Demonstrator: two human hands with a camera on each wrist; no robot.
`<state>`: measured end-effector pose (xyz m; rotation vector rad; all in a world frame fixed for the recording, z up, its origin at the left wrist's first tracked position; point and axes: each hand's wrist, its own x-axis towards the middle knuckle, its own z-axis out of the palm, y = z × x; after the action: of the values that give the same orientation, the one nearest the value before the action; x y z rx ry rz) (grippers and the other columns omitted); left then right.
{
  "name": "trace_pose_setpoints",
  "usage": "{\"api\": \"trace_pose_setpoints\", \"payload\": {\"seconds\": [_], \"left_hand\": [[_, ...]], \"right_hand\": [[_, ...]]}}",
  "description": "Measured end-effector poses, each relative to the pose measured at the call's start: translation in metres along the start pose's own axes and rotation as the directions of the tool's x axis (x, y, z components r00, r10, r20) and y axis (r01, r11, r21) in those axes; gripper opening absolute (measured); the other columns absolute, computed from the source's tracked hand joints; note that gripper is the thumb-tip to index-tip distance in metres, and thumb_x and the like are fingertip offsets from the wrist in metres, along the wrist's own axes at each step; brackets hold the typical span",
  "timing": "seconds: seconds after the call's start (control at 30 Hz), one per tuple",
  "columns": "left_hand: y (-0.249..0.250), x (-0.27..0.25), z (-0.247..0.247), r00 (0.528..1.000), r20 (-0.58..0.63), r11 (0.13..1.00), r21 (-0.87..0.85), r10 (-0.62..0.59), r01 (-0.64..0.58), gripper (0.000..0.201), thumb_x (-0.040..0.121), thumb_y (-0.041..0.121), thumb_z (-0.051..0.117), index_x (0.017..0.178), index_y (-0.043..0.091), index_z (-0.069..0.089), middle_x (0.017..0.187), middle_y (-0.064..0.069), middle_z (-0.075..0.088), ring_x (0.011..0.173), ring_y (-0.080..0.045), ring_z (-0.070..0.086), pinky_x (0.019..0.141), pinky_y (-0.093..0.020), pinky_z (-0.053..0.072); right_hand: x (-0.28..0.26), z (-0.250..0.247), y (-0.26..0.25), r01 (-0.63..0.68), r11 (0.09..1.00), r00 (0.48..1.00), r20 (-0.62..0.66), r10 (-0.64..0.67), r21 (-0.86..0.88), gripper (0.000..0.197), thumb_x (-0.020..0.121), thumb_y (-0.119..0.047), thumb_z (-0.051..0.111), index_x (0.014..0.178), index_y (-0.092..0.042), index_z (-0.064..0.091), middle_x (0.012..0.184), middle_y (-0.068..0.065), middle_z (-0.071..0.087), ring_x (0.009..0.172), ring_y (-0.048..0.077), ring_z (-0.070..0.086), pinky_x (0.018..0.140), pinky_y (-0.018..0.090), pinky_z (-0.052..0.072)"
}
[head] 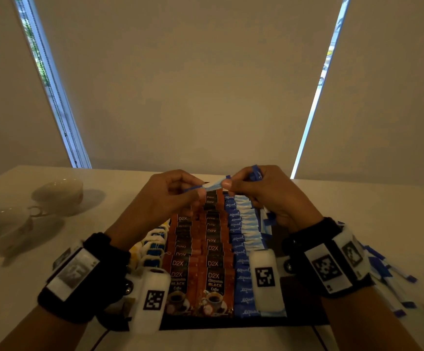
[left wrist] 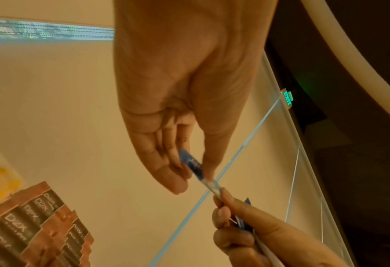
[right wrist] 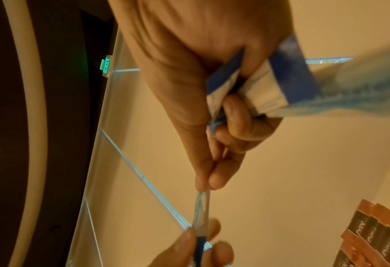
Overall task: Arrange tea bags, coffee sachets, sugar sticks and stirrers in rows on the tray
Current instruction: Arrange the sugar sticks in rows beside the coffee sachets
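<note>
Above the tray: one stick [head: 214,186] is held in the air between both hands, over the far end of the rows.
Stick: thin, narrow paper packet, dark blue at the end by the left hand, pale blue and white in the middle; it is stretched nearly level between the two pinches.
Left hand [head: 166,196]: the blue end of the stick is pinched between thumb and fingertips; the other fingers are loosely curled.
Right hand [head: 273,196]: the other end of the stick is pinched between thumb and forefinger. A bundle [right wrist: 280,84] of more blue and white sticks is gripped by the remaining fingers against the palm.
Tray [head: 292,323]: dark and flat, lying on the table [head: 28,312] just before the person. Rows are seen in it, running away from the person.
Tea bags [head: 154,250]: one row at the left side of the tray, white with blue and yellow labels, partly hidden by the left wrist.
Coffee [head: 198,262]: two rows of brown and black sachets marked "D2X", overlapped like roof tiles, in the middle.
Sugar row [head: 241,239]: blue sticks marked "equal", overlapped, just right of the coffee. The right part of the tray is partly hidden by the right wrist.
Loose sticks [head: 393,282]: a blurred blue and white heap on the table, right of the tray.
Cups [head: 28,211]: two pale cups on the table, well left of the tray.
</note>
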<state>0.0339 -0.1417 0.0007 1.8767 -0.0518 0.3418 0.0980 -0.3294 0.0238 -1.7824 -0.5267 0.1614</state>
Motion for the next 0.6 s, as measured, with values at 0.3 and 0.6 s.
{"api": "trace_pose_setpoints", "payload": {"seconds": [0.3,0.6], "left_hand": [[0.007,-0.003,0.009,0.988,-0.023,0.988,0.033,0.154,-0.153,0.014,0.080,0.020,0.069,0.086,0.008,0.072,0.072,-0.003,0.071,0.063,-0.011,0.065,0.057,-0.016,0.049],[0.018,-0.004,-0.010,0.983,-0.120,0.990,-0.009,0.139,-0.141,0.010,0.089,0.011,0.059,0.086,0.015,0.067,0.076,0.002,0.072,0.065,-0.007,0.064,0.058,-0.016,0.052]], "right_hand": [[-0.010,0.006,-0.010,0.108,0.992,0.992,0.066,-0.104,-0.060,0.011,0.084,-0.008,0.067,0.079,0.002,0.069,0.049,-0.010,0.059,0.040,-0.003,0.050,0.044,0.004,0.036],[-0.011,-0.044,-0.010,-0.004,1.000,0.987,-0.158,0.000,-0.027,0.014,0.081,-0.013,0.069,0.079,0.000,0.068,0.068,-0.006,0.068,0.046,-0.001,0.050,0.041,0.010,0.035]]}}
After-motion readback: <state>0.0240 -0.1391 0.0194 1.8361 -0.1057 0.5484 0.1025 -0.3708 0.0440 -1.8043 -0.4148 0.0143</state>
